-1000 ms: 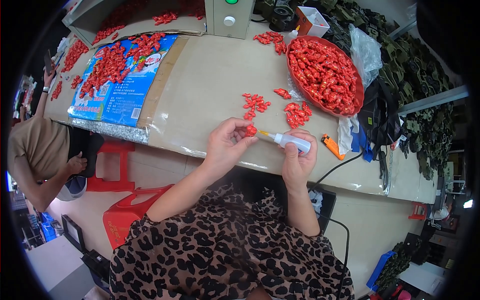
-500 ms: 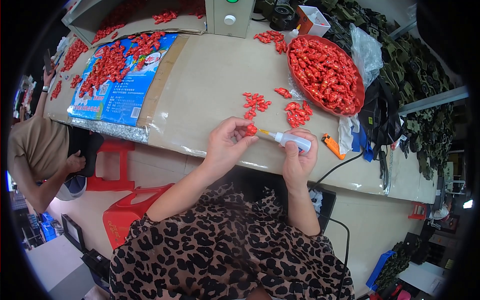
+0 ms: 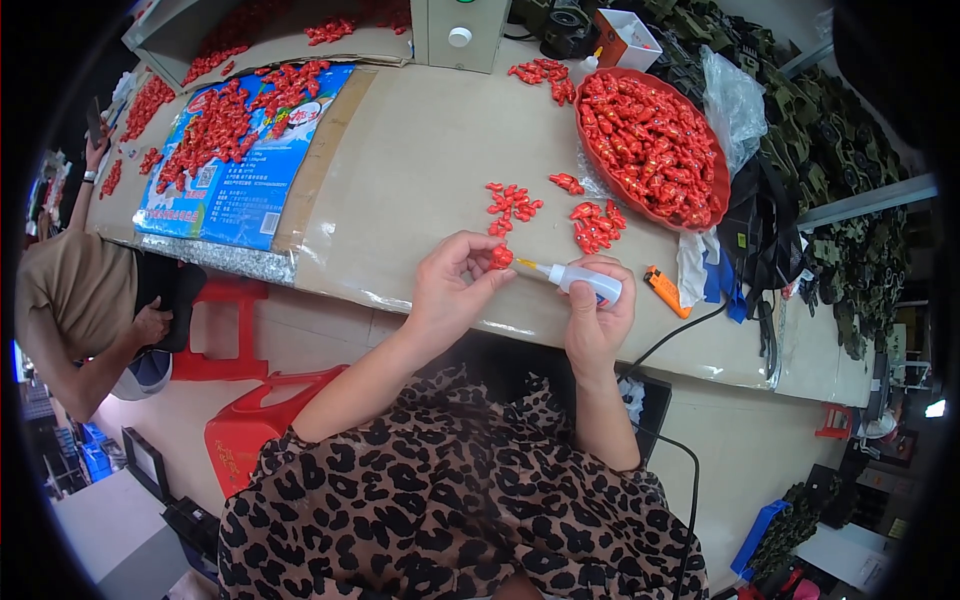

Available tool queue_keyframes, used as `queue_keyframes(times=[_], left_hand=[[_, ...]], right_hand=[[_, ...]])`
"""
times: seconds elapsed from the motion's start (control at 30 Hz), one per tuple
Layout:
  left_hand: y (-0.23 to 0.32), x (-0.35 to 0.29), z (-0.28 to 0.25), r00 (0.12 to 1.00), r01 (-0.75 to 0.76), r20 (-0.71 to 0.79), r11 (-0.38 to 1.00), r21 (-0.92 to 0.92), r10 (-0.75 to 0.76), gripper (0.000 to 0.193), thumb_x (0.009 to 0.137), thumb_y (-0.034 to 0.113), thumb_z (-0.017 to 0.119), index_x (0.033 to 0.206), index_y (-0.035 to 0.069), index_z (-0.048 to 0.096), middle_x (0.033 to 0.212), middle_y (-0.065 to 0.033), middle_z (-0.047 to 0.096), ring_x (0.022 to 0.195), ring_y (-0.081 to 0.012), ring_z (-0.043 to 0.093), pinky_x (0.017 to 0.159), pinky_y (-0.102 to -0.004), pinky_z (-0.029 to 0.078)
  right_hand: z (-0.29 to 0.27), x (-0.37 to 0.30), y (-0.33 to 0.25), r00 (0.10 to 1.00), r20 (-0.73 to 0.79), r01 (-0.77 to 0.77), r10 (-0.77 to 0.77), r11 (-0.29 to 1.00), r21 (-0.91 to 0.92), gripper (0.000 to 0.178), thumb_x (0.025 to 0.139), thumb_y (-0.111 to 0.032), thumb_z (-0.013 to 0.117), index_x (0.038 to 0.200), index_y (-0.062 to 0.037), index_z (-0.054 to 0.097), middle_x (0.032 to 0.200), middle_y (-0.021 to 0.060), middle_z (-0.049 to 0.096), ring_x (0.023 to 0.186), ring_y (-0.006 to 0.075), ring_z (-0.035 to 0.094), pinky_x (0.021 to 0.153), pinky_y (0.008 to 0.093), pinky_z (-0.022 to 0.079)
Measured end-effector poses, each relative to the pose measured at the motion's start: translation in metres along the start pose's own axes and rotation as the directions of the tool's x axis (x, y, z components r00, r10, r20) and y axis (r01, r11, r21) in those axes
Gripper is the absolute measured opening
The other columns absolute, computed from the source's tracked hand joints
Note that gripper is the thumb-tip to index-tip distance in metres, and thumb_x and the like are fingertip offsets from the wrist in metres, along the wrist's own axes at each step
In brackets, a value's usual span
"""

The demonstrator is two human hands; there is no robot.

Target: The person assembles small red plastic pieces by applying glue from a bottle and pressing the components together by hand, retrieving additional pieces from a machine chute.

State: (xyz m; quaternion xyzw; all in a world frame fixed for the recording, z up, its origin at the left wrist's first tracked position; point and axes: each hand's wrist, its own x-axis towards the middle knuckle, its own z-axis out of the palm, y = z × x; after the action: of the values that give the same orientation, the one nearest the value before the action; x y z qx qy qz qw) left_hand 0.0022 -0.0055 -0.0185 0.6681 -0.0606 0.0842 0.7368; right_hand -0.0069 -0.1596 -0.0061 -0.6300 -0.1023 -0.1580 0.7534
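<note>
Between the thumb and fingers of my left hand [image 3: 452,283] is a small red figurine [image 3: 501,258], pinched above the table's front edge. My right hand [image 3: 600,310] is wrapped round a translucent squeeze bottle [image 3: 588,281]. Its thin yellowish nozzle tip [image 3: 527,263] points left and meets or nearly meets the figurine; the exact contact is too small to tell. Just beyond my hands lies a loose cluster of red pieces [image 3: 513,204], with another small pile [image 3: 597,228] to its right. A red scalloped bowl [image 3: 722,190] heaped with similar pieces stands farther right.
An orange cutter [image 3: 666,292] lies right of my right hand, near a black cable [image 3: 672,338]. Blue printed cardboard [image 3: 240,195] at left bears many red pieces. A grey box [image 3: 455,40] stands at the back. Another person [image 3: 85,300] sits at far left beside a red stool [image 3: 225,330].
Hardly anything differs. Both hands keep the figurine and the bottle in nearly the same place, with only a very slight shift.
</note>
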Motion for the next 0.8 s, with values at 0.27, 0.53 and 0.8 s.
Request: queue_keyframes(times=[0.27,0.53,0.8], left_hand=[[0.0,0.0,0.0,1.0,0.016,-0.002,1.0,-0.02,-0.016,0.025,0.068,-0.003,0.064,0.091,0.0,0.053,0.082,-0.0026,0.053,0.067,-0.0057,0.047,0.06,-0.0184,0.041],[0.016,0.004,-0.003,0.988,0.136,0.099,0.969,-0.205,-0.118,0.03,0.075,-0.003,0.058,0.102,-0.001,0.046,0.086,-0.0038,0.053,0.08,-0.0085,0.049,0.071,-0.0216,0.041],[0.014,0.011,-0.021,0.887,0.367,0.404,0.872,-0.323,-0.224,0.019,0.085,0.009,0.046,0.101,0.0,0.051,0.085,-0.0018,0.052,0.073,-0.0075,0.045,0.069,-0.0196,0.039]], right_hand=[[-0.001,0.0,0.001,1.0,0.019,0.014,-0.014,1.0,-0.015,0.023,0.08,-0.013,0.057,0.092,-0.0012,0.042,0.09,0.0103,0.048,0.07,0.0124,0.05,0.063,0.0234,0.042],[-0.002,0.009,-0.005,0.982,-0.03,-0.161,0.184,0.917,0.365,0.021,0.081,-0.013,0.055,0.094,-0.0016,0.044,0.089,0.0091,0.05,0.074,0.0119,0.048,0.062,0.0231,0.039],[-0.001,0.016,-0.016,0.967,0.024,-0.233,0.254,0.839,0.493,0.02,0.082,-0.016,0.054,0.094,-0.0028,0.045,0.088,0.0081,0.051,0.071,0.012,0.049,0.059,0.023,0.038]])
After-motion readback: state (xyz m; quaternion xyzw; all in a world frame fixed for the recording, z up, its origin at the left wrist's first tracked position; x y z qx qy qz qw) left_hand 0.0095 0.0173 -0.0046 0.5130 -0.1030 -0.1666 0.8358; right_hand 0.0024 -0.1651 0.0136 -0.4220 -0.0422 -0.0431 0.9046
